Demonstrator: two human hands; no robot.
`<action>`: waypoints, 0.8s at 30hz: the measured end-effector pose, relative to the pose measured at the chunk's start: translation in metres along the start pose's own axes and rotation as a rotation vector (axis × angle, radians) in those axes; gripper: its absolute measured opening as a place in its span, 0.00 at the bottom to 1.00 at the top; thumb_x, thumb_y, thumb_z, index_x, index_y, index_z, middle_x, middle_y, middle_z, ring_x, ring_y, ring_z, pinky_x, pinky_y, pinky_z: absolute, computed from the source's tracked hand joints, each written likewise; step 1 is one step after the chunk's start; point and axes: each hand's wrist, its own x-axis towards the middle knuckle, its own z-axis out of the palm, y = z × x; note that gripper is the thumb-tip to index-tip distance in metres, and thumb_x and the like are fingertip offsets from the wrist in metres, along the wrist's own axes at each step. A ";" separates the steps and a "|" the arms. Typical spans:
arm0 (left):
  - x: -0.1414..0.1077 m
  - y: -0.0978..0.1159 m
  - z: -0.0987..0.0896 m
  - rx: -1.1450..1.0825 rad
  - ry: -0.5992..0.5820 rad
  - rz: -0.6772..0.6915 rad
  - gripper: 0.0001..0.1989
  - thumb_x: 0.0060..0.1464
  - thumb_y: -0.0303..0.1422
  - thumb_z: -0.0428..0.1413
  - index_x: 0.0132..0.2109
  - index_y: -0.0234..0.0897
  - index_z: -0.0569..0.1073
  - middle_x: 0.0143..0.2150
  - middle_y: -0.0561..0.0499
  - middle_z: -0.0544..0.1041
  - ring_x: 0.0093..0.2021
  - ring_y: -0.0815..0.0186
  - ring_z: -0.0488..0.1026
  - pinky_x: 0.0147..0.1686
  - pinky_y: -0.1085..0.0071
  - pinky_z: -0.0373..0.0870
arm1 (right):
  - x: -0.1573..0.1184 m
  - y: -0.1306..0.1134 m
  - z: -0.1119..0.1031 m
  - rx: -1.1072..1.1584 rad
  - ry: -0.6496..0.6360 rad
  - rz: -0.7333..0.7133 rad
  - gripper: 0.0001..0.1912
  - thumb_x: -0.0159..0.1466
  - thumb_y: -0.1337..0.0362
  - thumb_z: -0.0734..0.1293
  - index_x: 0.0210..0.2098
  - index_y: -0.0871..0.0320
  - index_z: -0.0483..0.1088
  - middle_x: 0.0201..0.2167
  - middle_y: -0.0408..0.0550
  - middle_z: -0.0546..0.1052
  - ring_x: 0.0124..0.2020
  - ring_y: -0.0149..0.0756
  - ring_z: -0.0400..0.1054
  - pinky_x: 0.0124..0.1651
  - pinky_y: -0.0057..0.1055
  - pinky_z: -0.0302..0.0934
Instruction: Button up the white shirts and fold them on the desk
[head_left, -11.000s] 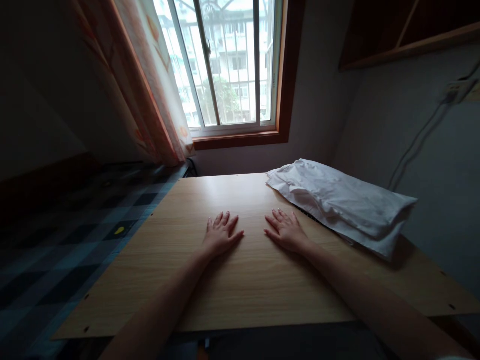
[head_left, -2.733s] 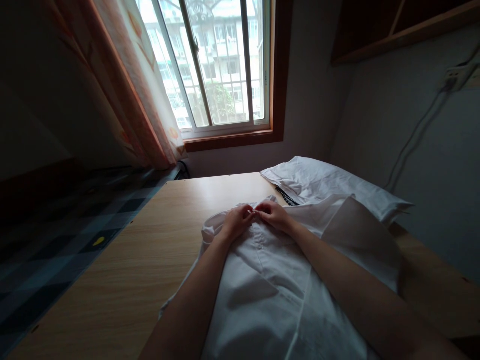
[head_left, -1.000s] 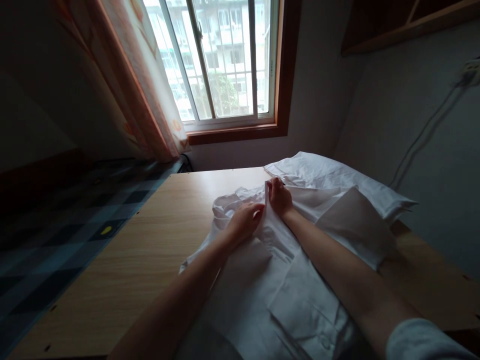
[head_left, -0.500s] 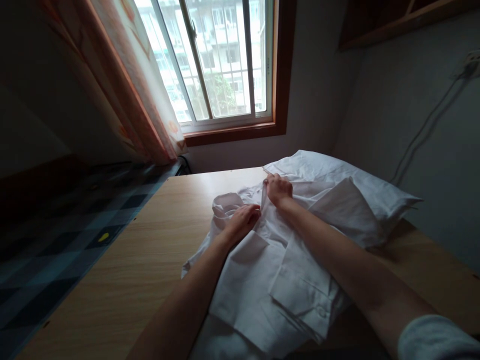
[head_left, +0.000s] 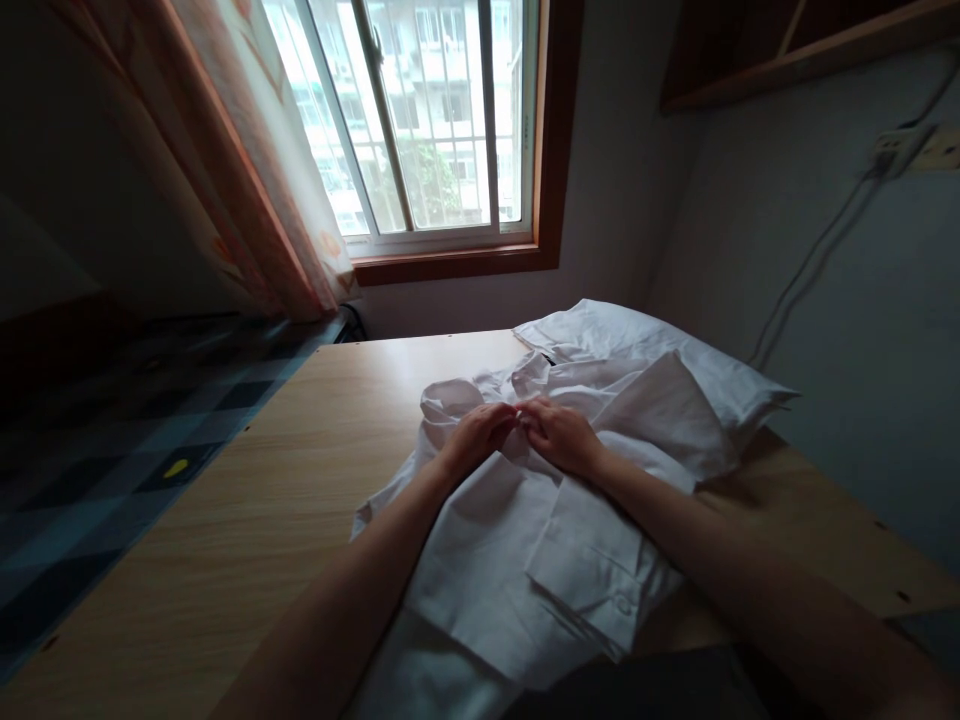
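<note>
A white button-up shirt point(head_left: 480, 540) lies rumpled on the wooden table, its collar toward the window and a buttoned cuff near the front edge. My left hand point(head_left: 484, 432) pinches the front of the shirt just below the collar. Right beside it, fingertips nearly meeting, my right hand point(head_left: 556, 432) is closed on the same front edge. The small bit of fabric between the fingertips is mostly hidden, and I cannot make out a button there. Behind the shirt rests a white pillow point(head_left: 637, 335), partly covered by a sleeve.
The pale wooden table point(head_left: 300, 450) reaches toward the window point(head_left: 435, 130). Along its left side is a bed with a dark checked cover point(head_left: 90, 470), and an orange curtain point(head_left: 247, 170) hangs above. A cable point(head_left: 802, 265) runs down the right wall from a socket point(head_left: 889, 150).
My right hand has come down from the collar area to meet my left hand on the shirt front. The view has shifted slightly to the right.
</note>
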 end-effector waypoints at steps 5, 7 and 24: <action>-0.001 0.006 -0.005 0.034 -0.064 0.061 0.06 0.64 0.30 0.51 0.41 0.36 0.72 0.38 0.48 0.79 0.39 0.64 0.76 0.42 0.68 0.72 | 0.000 0.006 0.007 0.087 -0.011 0.038 0.11 0.66 0.59 0.61 0.33 0.56 0.72 0.35 0.46 0.76 0.36 0.34 0.68 0.37 0.28 0.53; 0.000 0.004 -0.006 0.015 -0.077 0.095 0.06 0.64 0.29 0.50 0.44 0.37 0.71 0.41 0.48 0.79 0.41 0.64 0.76 0.44 0.68 0.72 | 0.002 0.010 0.009 0.144 0.004 0.040 0.10 0.65 0.59 0.62 0.31 0.56 0.71 0.33 0.45 0.75 0.34 0.34 0.66 0.35 0.28 0.52; -0.003 -0.012 0.005 -0.131 -0.088 -0.048 0.12 0.64 0.34 0.45 0.43 0.36 0.72 0.39 0.46 0.78 0.37 0.64 0.75 0.40 0.70 0.71 | 0.014 0.039 0.021 0.544 -0.004 0.005 0.15 0.64 0.60 0.60 0.35 0.59 0.76 0.33 0.49 0.79 0.35 0.37 0.70 0.39 0.31 0.60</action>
